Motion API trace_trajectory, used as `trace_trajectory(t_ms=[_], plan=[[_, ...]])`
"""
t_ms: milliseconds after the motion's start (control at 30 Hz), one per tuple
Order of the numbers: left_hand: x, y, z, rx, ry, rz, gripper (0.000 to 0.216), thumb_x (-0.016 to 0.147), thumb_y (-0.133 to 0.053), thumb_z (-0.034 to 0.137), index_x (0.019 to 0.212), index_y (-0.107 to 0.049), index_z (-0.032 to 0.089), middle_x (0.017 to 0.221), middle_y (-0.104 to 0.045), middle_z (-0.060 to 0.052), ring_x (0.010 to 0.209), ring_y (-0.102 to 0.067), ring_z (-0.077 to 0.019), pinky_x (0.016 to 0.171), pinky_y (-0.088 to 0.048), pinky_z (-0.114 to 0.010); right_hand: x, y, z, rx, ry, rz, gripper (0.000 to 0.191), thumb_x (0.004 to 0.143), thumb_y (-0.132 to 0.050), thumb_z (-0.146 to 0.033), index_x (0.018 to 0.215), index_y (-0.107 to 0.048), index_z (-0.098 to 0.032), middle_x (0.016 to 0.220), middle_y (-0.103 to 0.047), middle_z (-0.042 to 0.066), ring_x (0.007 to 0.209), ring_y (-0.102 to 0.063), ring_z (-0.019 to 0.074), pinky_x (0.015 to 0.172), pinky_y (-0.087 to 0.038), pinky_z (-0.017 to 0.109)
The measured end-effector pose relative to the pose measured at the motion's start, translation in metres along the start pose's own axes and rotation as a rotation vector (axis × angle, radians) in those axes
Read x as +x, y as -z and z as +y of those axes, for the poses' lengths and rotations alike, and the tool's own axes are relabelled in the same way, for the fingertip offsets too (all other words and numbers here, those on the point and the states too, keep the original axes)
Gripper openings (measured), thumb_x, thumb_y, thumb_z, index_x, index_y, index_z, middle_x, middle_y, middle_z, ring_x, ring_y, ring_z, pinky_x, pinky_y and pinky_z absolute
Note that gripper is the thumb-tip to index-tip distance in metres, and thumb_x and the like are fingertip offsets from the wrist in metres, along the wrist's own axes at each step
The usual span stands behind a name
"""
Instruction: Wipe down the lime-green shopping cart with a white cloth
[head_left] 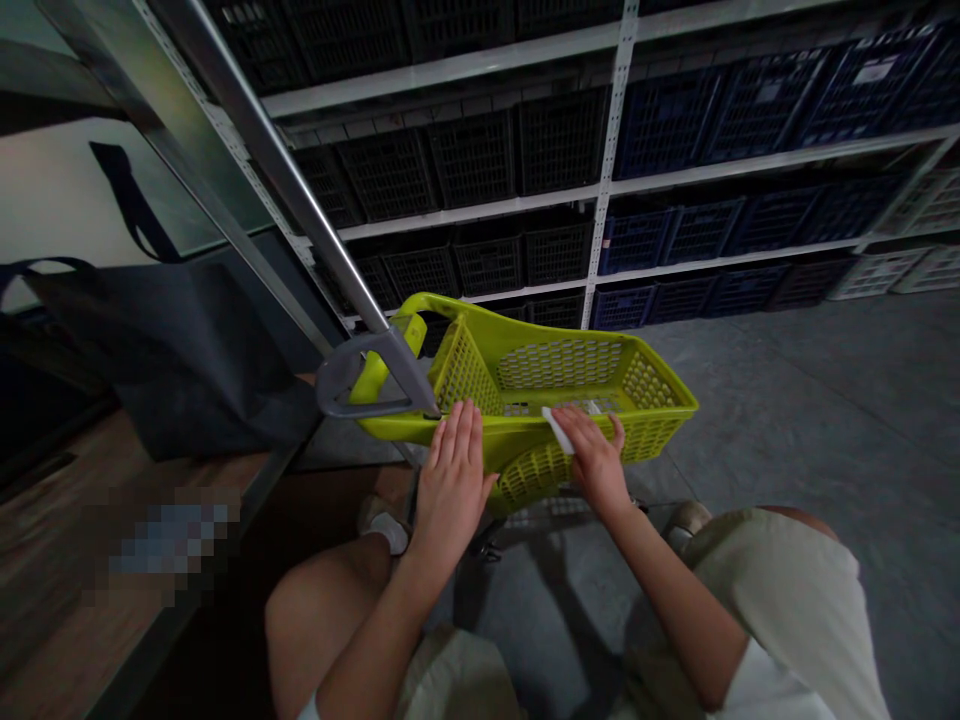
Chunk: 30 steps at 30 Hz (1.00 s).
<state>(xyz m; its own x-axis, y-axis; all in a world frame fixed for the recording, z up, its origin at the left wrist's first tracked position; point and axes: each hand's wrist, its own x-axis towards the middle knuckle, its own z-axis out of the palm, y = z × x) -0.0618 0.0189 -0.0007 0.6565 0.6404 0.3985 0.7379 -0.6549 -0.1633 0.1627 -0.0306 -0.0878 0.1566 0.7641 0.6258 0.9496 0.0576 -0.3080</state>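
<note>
A yellow-green shopping cart (570,350) with perforated plastic walls stands before my knees. My left hand (454,475) lies against the cart's near rim with its fingers stretched out, close to the base of a metal pole (300,195). Farther right along the same rim, my right hand (596,455) presses a small white wipe (557,430) to the plastic; whether it is cloth or paper I cannot tell. A grey loop-shaped plastic piece (367,375) sits beside the cart's handle end, at the pole's foot.
Behind the cart, shelving (604,200) holds black crates (472,160) and blue crates (765,100). To the left, a dark bag (187,340) rests on a wooden surface (67,590). Grey floor (825,400) extends to the right.
</note>
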Motion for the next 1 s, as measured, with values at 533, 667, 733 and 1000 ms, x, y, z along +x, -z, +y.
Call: trace_trajectory(t_ms=[533, 667, 733, 1000], plan=[[0.001, -0.008, 0.015, -0.005, 0.004, 0.044, 0.078, 0.09, -0.049, 0.019, 0.158, -0.015, 0.001, 0.164, -0.025, -0.021, 0.155, -0.018, -0.0308, 0.125, -0.025, -0.051, 0.045, 0.0, -0.102, 0.275, -0.049, -0.047, 0.058, 0.084, -0.04, -0.003, 0.134, -0.057, -0.026, 0.133, -0.068, 0.002, 0.125, -0.058, 0.0175, 0.119, -0.014, 0.044], [0.003, -0.002, 0.016, 0.006, 0.018, 0.006, 0.083, 0.09, -0.058, 0.027, 0.157, -0.019, 0.0, 0.165, -0.022, -0.02, 0.155, -0.017, -0.0308, 0.126, -0.024, -0.048, 0.03, -0.003, -0.071, 0.153, 0.084, -0.06, 0.064, 0.084, -0.039, -0.002, 0.143, -0.05, -0.025, 0.141, -0.063, 0.004, 0.134, -0.052, 0.0179, 0.121, -0.009, 0.045], [0.003, 0.0, 0.017, 0.019, 0.033, -0.014, 0.085, 0.09, -0.061, 0.031, 0.157, -0.02, 0.0, 0.166, -0.021, -0.019, 0.155, -0.017, -0.0304, 0.126, -0.022, -0.047, 0.022, -0.002, -0.049, 0.088, 0.104, -0.04, 0.066, 0.084, -0.038, -0.002, 0.144, -0.048, -0.025, 0.142, -0.062, 0.004, 0.134, -0.052, 0.0176, 0.121, -0.008, 0.045], [0.004, -0.001, 0.02, 0.006, 0.045, -0.009, 0.089, 0.089, -0.065, 0.041, 0.156, -0.023, -0.001, 0.165, -0.023, -0.02, 0.155, -0.016, -0.0316, 0.127, -0.022, -0.048, -0.01, 0.003, 0.019, -0.02, -0.124, 0.137, 0.064, 0.08, -0.038, -0.001, 0.138, -0.053, -0.024, 0.14, -0.064, 0.005, 0.138, -0.051, 0.0197, 0.12, -0.009, 0.047]])
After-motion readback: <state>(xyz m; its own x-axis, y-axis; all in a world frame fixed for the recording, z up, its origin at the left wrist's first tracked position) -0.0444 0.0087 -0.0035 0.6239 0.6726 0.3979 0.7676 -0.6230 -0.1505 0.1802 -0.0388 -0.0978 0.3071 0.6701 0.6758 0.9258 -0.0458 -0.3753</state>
